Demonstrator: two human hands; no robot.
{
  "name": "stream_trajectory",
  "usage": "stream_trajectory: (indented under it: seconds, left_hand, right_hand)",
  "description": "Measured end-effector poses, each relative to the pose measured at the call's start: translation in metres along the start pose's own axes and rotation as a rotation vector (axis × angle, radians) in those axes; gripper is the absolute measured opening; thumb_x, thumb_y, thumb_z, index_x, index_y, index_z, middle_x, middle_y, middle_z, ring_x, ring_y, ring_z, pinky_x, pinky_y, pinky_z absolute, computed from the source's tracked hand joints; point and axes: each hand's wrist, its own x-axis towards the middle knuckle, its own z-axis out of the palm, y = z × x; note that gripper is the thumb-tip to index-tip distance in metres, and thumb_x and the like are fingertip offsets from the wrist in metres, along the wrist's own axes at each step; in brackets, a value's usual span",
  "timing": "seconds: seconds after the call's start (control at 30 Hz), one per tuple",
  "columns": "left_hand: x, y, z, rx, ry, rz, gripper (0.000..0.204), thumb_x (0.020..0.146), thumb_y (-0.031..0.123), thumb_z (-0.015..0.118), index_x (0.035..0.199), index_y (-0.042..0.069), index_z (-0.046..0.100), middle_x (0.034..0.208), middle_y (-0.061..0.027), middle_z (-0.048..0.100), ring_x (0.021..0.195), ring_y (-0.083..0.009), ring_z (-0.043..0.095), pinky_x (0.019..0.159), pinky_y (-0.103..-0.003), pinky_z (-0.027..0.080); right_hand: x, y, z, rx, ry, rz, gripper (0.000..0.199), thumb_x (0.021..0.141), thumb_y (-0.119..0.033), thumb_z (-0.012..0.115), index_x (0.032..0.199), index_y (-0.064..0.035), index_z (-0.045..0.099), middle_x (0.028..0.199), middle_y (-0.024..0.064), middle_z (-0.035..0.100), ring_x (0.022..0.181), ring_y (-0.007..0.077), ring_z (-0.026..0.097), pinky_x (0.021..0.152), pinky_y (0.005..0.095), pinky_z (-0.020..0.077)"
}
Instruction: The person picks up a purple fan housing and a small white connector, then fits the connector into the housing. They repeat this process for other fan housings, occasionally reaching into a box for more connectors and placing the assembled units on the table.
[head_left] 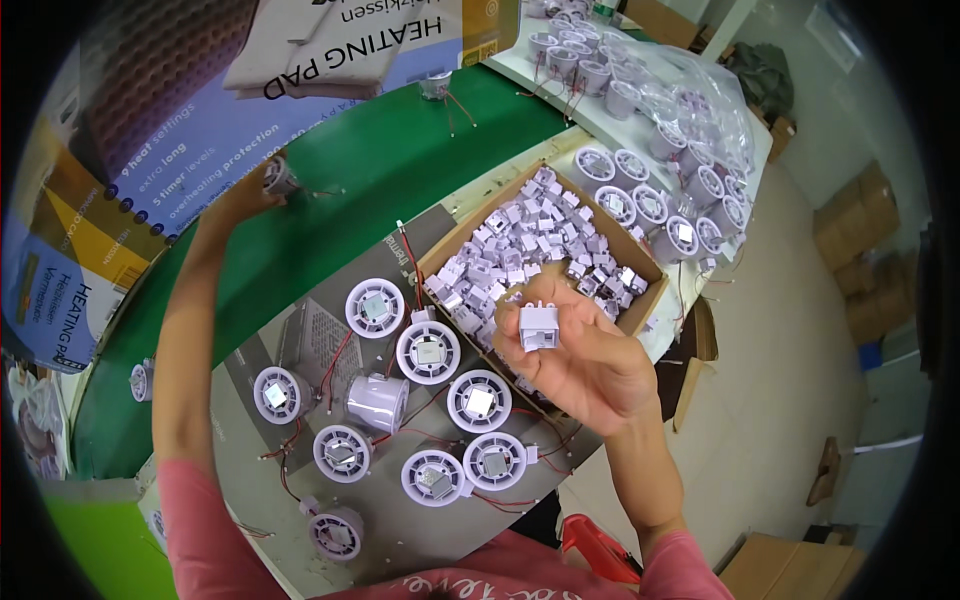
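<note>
My right hand (600, 365) is raised over the near edge of a cardboard box, pinching a small lavender plastic housing (539, 328) between thumb and fingers. The cardboard box (655, 300) is full of similar small lavender housings (545, 225). At the far left, my left hand (248, 195) reaches across the green belt (370, 150) and grips a lavender cup-shaped housing (280, 178) with thin wires. Its fingers are partly hidden. Before me, several round lavender housings (428, 352) with red and black wires stand on a grey cardboard sheet (400, 260); one cup (377, 402) lies on its side.
Printed cardboard packaging (330, 60) stands along the belt's far side. Another wired cup (435, 86) sits farther along the belt. At the right, a white table (665, 335) carries many cups, some under clear plastic (690, 90). A red stool (598, 548) is below.
</note>
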Motion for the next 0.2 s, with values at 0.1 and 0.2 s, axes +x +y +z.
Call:
stream_trajectory:
  seconds: [0.1,0.2]
  left_hand:
    - [-0.050,-0.008,-0.028,-0.029,0.030,-0.130,0.073,0.068,0.013,0.082,0.132,0.012,0.048,0.128,-0.0195,0.057,0.121,-0.0323,0.055,0.103,-0.039,0.043]
    - [-0.112,0.042,-0.073,-0.219,0.049,-0.163,0.083,0.070,0.017,0.082,0.142,0.014,0.041,0.138,-0.0175,0.052,0.129,-0.0290,0.051,0.112,-0.039,0.035]
  right_hand:
    - [0.000,0.004,0.003,0.016,0.036,0.011,0.029,0.096,-0.011,0.058,0.123,-0.0037,0.050,0.116,0.0124,0.060,0.109,0.0189,0.058,0.097,0.0336,0.0451]
    - [-0.003,0.006,0.005,-0.068,0.062,0.021,0.047,0.095,-0.011,0.059,0.137,-0.0037,0.040,0.119,0.0142,0.057,0.113,0.0218,0.056,0.100,0.0378,0.0457]
